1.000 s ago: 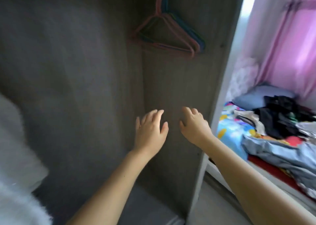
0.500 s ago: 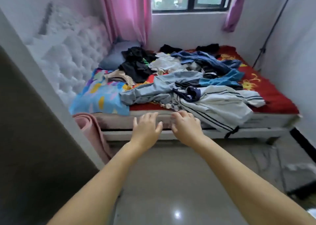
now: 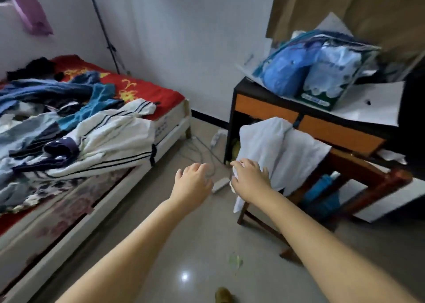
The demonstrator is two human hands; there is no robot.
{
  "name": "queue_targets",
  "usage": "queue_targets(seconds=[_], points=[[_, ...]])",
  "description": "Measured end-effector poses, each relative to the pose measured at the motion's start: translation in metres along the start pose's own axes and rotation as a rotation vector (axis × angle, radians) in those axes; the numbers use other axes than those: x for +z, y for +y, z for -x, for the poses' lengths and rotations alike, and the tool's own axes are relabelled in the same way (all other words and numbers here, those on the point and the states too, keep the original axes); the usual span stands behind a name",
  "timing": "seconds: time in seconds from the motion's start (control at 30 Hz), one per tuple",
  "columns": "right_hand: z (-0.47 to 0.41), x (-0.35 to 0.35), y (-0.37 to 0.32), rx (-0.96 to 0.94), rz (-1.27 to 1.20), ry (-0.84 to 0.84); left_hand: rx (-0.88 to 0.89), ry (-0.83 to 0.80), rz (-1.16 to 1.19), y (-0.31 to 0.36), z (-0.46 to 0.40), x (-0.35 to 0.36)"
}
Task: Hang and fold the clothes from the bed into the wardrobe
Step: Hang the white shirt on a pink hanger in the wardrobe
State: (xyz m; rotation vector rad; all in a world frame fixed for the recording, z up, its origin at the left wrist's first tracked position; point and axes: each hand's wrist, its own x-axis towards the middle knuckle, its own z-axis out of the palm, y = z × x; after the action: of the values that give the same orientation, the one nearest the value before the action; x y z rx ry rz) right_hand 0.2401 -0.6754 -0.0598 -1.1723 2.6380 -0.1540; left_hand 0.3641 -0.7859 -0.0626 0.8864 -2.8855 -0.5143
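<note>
Both arms stretched forward over the floor (image 3: pixel 174 245); left hand (image 3: pixel 192 183) held out in the air with fingers loosely spread, holding nothing; right hand (image 3: pixel 249 179) laid on the lower edge of a white garment (image 3: pixel 276 150), fingers bent over the cloth, though whether actually gripping it cannot be told. White garment draped over a wooden chair (image 3: pixel 358 176), just in front of a dark desk with orange drawer fronts (image 3: pixel 271 109); on its tabletop (image 3: pixel 372 102), a clear bag of blue and white bundles (image 3: pixel 315 72). Off to the left, the bed (image 3: pixel 165 127) with red sheet, heaped with clothes (image 3: pixel 69 123): blue, dark and a white striped piece hanging over the near corner. On the floor between bed and desk, cables and a white power strip (image 3: pixel 219 185).
</note>
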Motion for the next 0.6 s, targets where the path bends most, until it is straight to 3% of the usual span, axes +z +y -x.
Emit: queue_targets(seconds=[0.1, 0.33, 0.4, 0.5, 0.6], points=[[0.02, -0.011, 0.051, 0.126, -0.012, 0.029, 0.159, -0.054, 0.027, 0.048, -0.019, 0.014], [0.029, -0.059, 0.163, 0.213, 0.036, 0.219, 0.409, -0.12, 0.031, 0.125, -0.06, 0.022], [0.016, -0.068, 0.191, 0.249, 0.033, 0.223, 0.378, -0.123, 0.131, 0.141, -0.082, 0.017], [-0.013, -0.075, 0.221, 0.313, -0.122, 0.168, 0.175, -0.099, 0.351, 0.169, -0.122, 0.018], [-0.046, -0.069, 0.231, 0.336, -0.156, 0.067, 0.034, -0.088, 0.401, 0.189, -0.161, 0.037]])
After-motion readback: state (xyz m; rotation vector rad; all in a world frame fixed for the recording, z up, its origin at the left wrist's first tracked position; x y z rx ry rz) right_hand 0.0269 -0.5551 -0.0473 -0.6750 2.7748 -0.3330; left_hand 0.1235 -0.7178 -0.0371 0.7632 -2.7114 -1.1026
